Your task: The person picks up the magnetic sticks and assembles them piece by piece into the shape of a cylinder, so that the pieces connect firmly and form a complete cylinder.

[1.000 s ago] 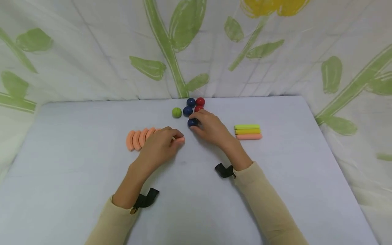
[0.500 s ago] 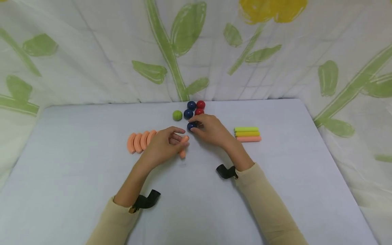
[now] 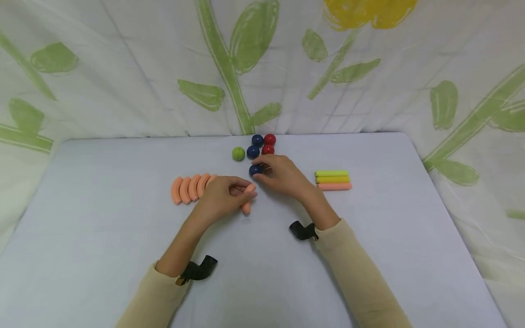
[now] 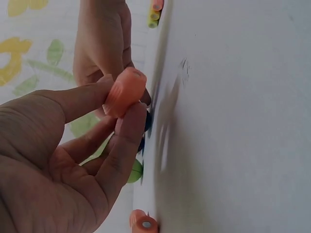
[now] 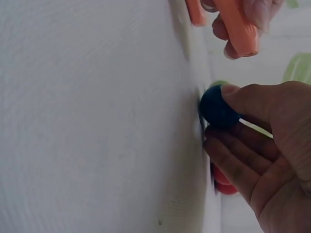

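Note:
My left hand (image 3: pixel 223 196) pinches an orange curved piece (image 4: pixel 127 90) between thumb and fingers, tilted just above the table. Its far end points toward the right hand. A row of similar orange arcs (image 3: pixel 184 189) lies by the left hand, which partly covers the row's right end. Thumb and fingers of my right hand (image 3: pixel 285 176) pinch a dark blue ball (image 5: pixel 217 108) low at the tabletop. Beyond that hand sit two more blue balls (image 3: pixel 253 151), a green ball (image 3: pixel 238 153) with a groove, and red balls (image 3: pixel 269 139).
To the right, a light green stick (image 3: pixel 332 173), a yellow stick (image 3: pixel 332 180) and a salmon stick (image 3: pixel 334 187) lie side by side. The white table (image 3: pixel 262 273) ends at the back against a hanging cloth (image 3: pixel 156 91) painted with plants.
The left fingers loosened and closed again on the orange piece, now showing more of its length below the thumb. The right hand's blue ball has shifted slightly left and nearer.

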Demonstrator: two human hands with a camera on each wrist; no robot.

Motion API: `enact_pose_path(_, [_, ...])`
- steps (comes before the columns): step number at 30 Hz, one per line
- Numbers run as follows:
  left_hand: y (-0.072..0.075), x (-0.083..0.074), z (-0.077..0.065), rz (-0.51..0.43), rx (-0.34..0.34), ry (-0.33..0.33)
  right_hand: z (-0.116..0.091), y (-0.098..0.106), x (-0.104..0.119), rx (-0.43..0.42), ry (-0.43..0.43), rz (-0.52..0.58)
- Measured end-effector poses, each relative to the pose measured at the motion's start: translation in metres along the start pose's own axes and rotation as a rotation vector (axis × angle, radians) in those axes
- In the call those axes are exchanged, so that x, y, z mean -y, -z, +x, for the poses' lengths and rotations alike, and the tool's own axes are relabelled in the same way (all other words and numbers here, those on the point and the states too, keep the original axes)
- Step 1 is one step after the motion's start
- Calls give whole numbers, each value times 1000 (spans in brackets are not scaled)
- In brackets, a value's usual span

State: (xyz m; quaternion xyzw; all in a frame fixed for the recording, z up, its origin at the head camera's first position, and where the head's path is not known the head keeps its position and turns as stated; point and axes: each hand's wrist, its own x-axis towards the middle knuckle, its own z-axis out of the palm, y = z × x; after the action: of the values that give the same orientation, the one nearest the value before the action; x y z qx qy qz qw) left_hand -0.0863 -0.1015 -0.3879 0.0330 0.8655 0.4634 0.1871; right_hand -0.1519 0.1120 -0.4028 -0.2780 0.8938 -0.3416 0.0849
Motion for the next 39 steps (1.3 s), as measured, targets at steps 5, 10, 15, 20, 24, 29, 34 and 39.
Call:
enact_pose_path(5, [2,4,0,2,-47,-45,1,5,1,24,-20,46])
enact_pose_path(10, [2,6,1,-8,-55,-34,-1,10,-1,74,-38,128])
enact_pose_path(15, [2,7,2,-30,-20,-42,-3,13,-2,82,-24,156])
enact_pose_path(20, [5,8,0,6,36,-92,-2,15,-2,91,-22,162])
enact_pose_path(24, [8,8,0,27,96,-140,-2,17,-1,102,-19,172])
enact_pose_path(29, [10,8,0,11,115,-106,-3,19,1,123,-8,215])
enact_pose_path(34, [10,7,-2,-20,53,-23,-5,19,3,138,-31,250])
enact_pose_path(39, [9,7,-1,-11,14,6,-3,18,2,138,-24,236])
